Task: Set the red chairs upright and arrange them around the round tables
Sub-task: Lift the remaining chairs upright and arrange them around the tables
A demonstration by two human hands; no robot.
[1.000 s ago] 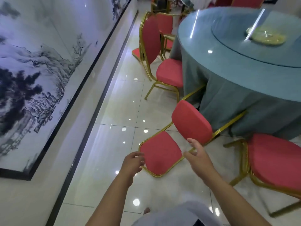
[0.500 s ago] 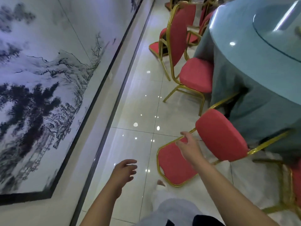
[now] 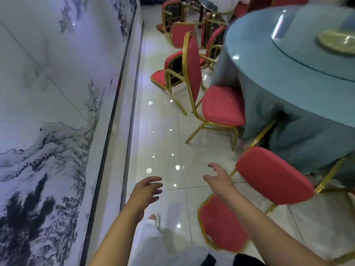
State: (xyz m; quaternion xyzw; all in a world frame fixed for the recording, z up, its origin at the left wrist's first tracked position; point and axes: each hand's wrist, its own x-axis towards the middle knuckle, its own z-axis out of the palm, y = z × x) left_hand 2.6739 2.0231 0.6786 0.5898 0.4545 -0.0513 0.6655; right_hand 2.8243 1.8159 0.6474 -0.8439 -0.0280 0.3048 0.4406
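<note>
1. The left hand (image 3: 147,191) hangs over the floor tiles (image 3: 159,143) with its fingers loose and spread, holding nothing.
2. The right hand (image 3: 219,178) is well apart from it, further right. It too is spread and empty, reaching out just beside the gold frame of the fallen chair (image 3: 274,175).
3. That red chair lies on its back at the near right. Its backrest is flat on the tiles, its seat stands on edge, and its legs point at the skirt of the round table (image 3: 288,89).
4. Further along the table's left side, an upright chair (image 3: 221,106) faces the tablecloth with its seat close to it.
5. Behind the upright chair, a tipped chair (image 3: 172,70) shows its dark underside, with its backrest on the floor.
6. More red chairs (image 3: 180,35) crowd the far end, some upright and some overturned.
7. The table has a blue-grey cloth under glass, with a turntable (image 3: 317,22) in its middle.
8. A long ink landscape painting (image 3: 48,112) covers the left wall.
</note>
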